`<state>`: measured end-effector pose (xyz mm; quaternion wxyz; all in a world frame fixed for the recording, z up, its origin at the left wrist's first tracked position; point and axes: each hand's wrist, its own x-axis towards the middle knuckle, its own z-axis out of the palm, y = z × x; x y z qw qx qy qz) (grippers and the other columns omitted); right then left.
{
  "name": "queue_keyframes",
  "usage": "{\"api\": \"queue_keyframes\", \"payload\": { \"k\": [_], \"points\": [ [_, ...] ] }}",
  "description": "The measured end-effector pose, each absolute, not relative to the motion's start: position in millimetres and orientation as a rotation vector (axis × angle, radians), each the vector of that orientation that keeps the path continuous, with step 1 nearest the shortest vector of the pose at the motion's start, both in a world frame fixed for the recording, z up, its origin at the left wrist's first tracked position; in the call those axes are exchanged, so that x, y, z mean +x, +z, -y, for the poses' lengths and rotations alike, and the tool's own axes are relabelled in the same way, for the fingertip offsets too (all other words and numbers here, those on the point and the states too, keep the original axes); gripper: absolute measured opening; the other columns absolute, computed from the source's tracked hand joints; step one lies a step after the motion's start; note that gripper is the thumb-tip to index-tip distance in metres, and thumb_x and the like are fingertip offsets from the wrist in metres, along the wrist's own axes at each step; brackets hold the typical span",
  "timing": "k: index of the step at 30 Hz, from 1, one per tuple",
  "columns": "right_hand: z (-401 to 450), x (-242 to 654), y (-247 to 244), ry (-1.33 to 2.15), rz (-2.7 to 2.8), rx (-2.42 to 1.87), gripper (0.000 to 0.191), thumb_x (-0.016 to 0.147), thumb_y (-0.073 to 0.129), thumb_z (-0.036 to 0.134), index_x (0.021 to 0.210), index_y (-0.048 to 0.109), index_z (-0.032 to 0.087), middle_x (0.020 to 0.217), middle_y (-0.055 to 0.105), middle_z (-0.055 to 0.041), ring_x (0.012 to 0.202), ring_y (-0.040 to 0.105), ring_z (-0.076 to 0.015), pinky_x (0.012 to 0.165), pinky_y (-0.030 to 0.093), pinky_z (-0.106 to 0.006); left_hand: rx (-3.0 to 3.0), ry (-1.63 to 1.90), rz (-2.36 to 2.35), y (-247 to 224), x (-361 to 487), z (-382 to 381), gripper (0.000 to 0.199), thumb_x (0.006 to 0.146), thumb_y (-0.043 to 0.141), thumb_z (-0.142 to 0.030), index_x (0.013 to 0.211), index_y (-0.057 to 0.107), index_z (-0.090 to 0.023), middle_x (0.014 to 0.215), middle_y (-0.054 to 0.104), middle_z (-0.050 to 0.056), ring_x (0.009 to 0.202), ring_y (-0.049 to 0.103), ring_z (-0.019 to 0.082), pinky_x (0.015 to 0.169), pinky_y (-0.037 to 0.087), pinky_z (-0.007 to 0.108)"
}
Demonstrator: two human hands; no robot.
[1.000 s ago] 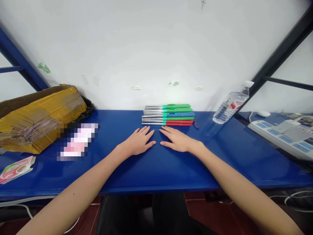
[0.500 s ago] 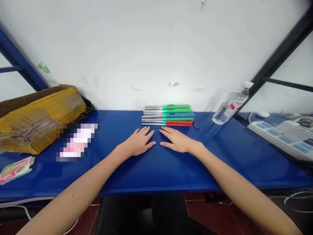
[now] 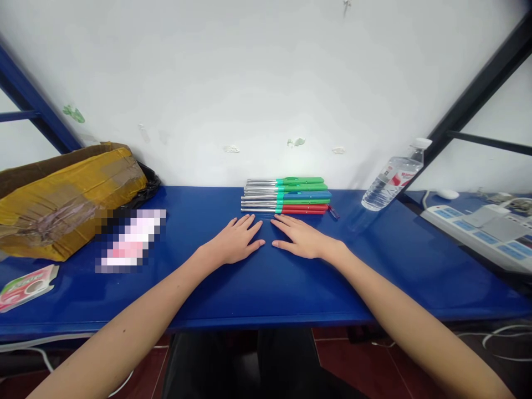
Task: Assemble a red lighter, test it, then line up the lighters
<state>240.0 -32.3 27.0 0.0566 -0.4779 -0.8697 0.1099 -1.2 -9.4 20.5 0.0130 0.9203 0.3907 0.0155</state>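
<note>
My left hand [image 3: 235, 242] lies palm down on the blue tabletop [image 3: 266, 291], its fingers spread and pointing toward the wall. Mirroring it, my right hand [image 3: 302, 238] also rests flat with fingers apart. Neither holds anything, and a small gap separates the two thumbs. Just beyond the fingertips, several long-necked lighters [image 3: 305, 195] are lined up side by side against the wall. Their metal tubes point left. The handles are green and blue, with red ones closest to my hands, and have teal collars.
At left are a taped cardboard box [image 3: 70, 202], a blurred-out item [image 3: 133, 241] and a torn printed carton piece [image 3: 29, 288]. A water bottle [image 3: 394, 174] stands at the back right, near a power strip [image 3: 482, 233]. The white wall [image 3: 266, 83] bounds the back.
</note>
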Motion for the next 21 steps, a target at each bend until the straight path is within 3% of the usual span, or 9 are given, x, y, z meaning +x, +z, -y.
{"api": "queue_keyframes", "payload": {
  "k": [9,21],
  "points": [
    [32.5,240.0,26.2,0.349,2.608,-1.433,0.082,0.094,0.037,0.069,0.154,0.036,0.013,0.161,0.027,-0.0165,0.149,0.024,-0.0346,0.121,0.024,-0.053,2.863,0.053,-1.212,21.1,-1.2,9.4,0.065,0.102,0.029,-0.054,0.153,0.033,-0.015,0.159,0.028,0.02,0.148,0.025,0.035,0.117,0.025,0.054],
    [31.3,240.4,24.6,0.306,2.64,-1.432,0.084,0.094,0.035,0.068,0.153,0.034,0.008,0.16,0.027,-0.0198,0.149,0.024,-0.0338,0.121,0.024,-0.05,2.856,0.042,-1.225,22.3,-0.8,10.6,0.064,0.103,0.032,-0.052,0.153,0.033,-0.014,0.159,0.028,0.02,0.148,0.025,0.034,0.119,0.024,0.054]
  ]
}}
